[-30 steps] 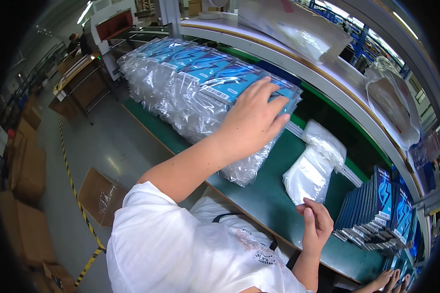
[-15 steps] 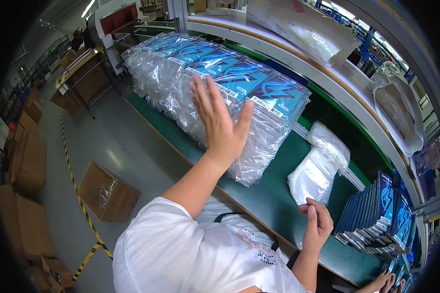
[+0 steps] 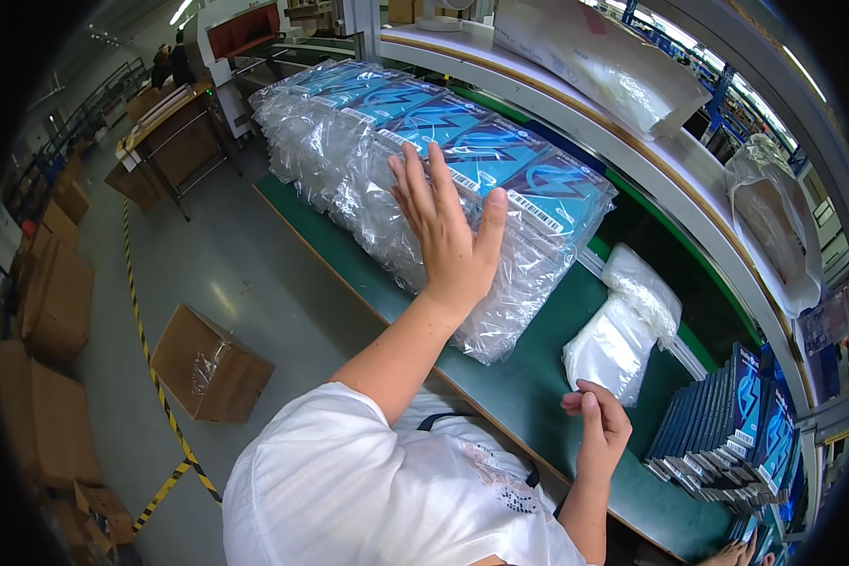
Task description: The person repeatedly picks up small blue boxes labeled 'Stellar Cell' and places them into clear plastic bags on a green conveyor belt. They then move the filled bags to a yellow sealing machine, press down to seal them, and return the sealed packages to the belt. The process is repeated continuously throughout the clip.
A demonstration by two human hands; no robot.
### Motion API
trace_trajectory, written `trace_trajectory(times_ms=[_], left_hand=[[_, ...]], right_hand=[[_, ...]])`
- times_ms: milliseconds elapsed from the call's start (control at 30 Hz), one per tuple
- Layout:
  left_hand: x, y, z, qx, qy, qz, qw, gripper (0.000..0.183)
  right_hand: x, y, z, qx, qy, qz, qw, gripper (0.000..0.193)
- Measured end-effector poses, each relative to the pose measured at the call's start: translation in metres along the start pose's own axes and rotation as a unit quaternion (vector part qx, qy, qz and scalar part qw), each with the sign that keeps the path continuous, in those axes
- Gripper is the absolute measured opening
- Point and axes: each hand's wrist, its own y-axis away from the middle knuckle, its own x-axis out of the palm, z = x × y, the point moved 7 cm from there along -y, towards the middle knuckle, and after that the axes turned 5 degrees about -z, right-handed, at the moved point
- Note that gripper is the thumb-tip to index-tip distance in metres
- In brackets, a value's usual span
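Observation:
A long row of flat blue boxes point(image 3: 481, 156) in loose clear plastic bags stands packed together on the green table point(image 3: 358, 283). My left hand point(image 3: 455, 241) is open, fingers spread, against the near side of the row, over the crumpled plastic point(image 3: 349, 189). A stack of clear plastic bags point(image 3: 606, 349) lies on the table right of the row. My right hand point(image 3: 602, 424) is just in front of its near edge, fingers curled together and thumb up. Nothing shows between its fingertips.
Stacks of unwrapped dark blue boxes point(image 3: 717, 415) stand on the right, with a co-worker's hand point(image 3: 734, 552) near them. A metal-framed shelf point(image 3: 575, 94) runs along the back. An open carton point(image 3: 208, 368) sits on the floor at left, beside striped tape point(image 3: 141, 330).
The whole view has shifted slightly. My left hand stays at the wrapped row. My right hand has drawn a little off the bag stack's near edge, its fingers more curled.

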Motion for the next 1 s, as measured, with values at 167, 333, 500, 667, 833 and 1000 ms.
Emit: trace_trajectory(times_ms=[167, 333, 500, 667, 833, 1000], left_hand=[[-0.020, 0.004, -0.009, 0.040, 0.070, -0.022, 0.997, 0.072], [-0.063, 0.011, -0.046, 0.135, 0.178, -0.025, 0.975, 0.054], [-0.063, 0.063, -0.090, 0.138, 0.374, 0.128, 0.908, 0.033], [-0.035, 0.102, -0.104, 0.107, 0.442, 0.252, 0.854, 0.026], [-0.018, 0.137, -0.086, 0.107, 0.411, 0.340, 0.839, 0.021], [-0.024, 0.146, -0.073, 0.148, 0.331, 0.331, 0.871, 0.012]], right_hand=[[0.019, -0.007, -0.008, 0.062, -0.086, 0.052, 0.993, 0.043], [0.034, -0.010, -0.024, 0.125, -0.141, 0.102, 0.977, 0.064], [0.057, -0.016, -0.032, 0.185, -0.241, 0.110, 0.946, 0.070], [0.088, -0.026, -0.048, 0.203, -0.222, 0.100, 0.948, 0.066], [0.104, -0.031, -0.062, 0.306, -0.299, 0.175, 0.887, 0.084], [0.089, -0.012, -0.056, 0.222, -0.302, 0.151, 0.915, 0.068]])
